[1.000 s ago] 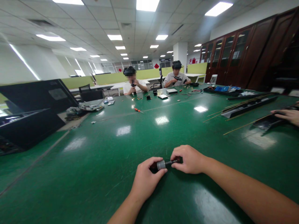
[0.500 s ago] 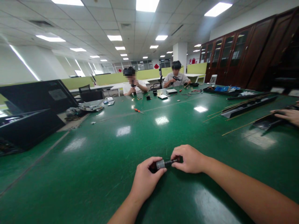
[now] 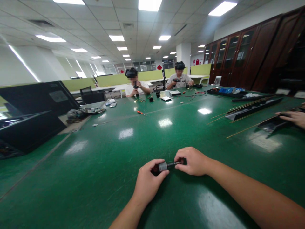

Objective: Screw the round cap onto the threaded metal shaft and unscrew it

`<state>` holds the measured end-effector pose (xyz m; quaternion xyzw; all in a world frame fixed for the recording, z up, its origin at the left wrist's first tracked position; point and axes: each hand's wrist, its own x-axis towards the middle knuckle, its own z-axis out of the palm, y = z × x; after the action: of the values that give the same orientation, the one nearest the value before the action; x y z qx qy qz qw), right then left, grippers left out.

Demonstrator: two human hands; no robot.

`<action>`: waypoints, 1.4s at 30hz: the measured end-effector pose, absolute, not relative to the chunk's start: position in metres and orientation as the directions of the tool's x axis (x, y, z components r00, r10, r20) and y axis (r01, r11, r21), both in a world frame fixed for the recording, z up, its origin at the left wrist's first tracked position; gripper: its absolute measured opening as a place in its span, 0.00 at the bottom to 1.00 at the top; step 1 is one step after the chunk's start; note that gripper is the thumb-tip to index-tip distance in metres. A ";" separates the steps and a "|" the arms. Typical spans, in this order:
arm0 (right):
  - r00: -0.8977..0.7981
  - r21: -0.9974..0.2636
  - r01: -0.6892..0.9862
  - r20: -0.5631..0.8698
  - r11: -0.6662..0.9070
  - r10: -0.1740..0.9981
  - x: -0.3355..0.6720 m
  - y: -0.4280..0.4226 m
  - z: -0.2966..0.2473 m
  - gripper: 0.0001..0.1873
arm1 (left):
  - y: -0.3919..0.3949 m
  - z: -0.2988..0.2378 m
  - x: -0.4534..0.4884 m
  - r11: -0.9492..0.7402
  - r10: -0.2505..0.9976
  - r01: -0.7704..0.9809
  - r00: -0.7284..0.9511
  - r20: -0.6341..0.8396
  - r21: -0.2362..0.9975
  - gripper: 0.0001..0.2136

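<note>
A small grey-and-black cylinder (image 3: 163,166) with a thin dark shaft (image 3: 170,165) lies sideways just above the green table, low in the middle of the head view. Around its thick part curl the thumb and fingers of my left hand (image 3: 148,183). My right hand (image 3: 192,161) pinches the far end of the shaft between thumb and fingertips. The back end of the cylinder is hidden in my left palm, and the shaft's tip is partly covered by my right fingers.
An orange screwdriver (image 3: 141,112) lies further up the green table (image 3: 114,152). Dark panels and electronics (image 3: 85,112) stand at left. Black rails (image 3: 254,108) and thin rods are at right, beside a co-worker's hand (image 3: 294,118). Two people (image 3: 137,86) sit across the table.
Both of my hands have barely shifted, the left one slightly to the left with the cylinder. Across the table, the right-hand person has lowered a dark tool a little.
</note>
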<state>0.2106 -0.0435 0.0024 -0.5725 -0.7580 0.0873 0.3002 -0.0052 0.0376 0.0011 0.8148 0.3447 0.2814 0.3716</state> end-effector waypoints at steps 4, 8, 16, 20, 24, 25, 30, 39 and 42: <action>-0.163 -0.477 0.818 0.343 0.321 0.925 0.211 -0.044 0.003 0.05 | 0.037 0.001 -0.005 -0.474 0.780 0.356 0.595 0.195 0.805 0.14; -0.157 -0.477 0.822 0.336 0.312 0.929 0.211 -0.044 0.003 0.05 | 0.038 0.001 -0.005 -0.467 0.780 0.357 0.597 0.187 0.809 0.14; -0.153 -0.494 0.814 0.325 0.305 0.933 0.211 -0.044 0.003 0.05 | 0.038 -0.001 -0.005 -0.459 0.788 0.367 0.589 0.180 0.809 0.14; -0.144 -0.498 0.814 0.326 0.299 0.934 0.212 -0.044 0.004 0.05 | 0.039 0.000 -0.005 -0.443 0.796 0.364 0.580 0.172 0.819 0.14; -0.145 -0.501 0.811 0.326 0.301 0.934 0.214 -0.043 0.003 0.06 | 0.040 -0.001 -0.006 -0.434 0.798 0.358 0.578 0.169 0.826 0.15; -0.145 -0.503 0.811 0.324 0.300 0.935 0.214 -0.043 0.003 0.06 | 0.040 -0.001 -0.006 -0.432 0.798 0.355 0.579 0.168 0.829 0.15; -0.143 -0.503 0.812 0.319 0.295 0.937 0.216 -0.044 0.003 0.06 | 0.039 -0.001 -0.006 -0.431 0.797 0.353 0.580 0.167 0.830 0.15; -0.148 -0.515 0.800 0.327 0.307 0.933 0.221 -0.042 0.002 0.05 | 0.039 0.000 -0.005 -0.438 0.797 0.356 0.578 0.173 0.826 0.15; -0.144 -0.516 0.798 0.337 0.311 0.930 0.223 -0.042 0.003 0.05 | 0.039 0.000 -0.005 -0.419 0.805 0.353 0.570 0.163 0.837 0.15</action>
<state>0.2235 -0.0418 0.0026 -0.5772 -0.7487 0.1075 0.3078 -0.0047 0.0395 -0.0001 0.7925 0.3653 0.2855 0.3961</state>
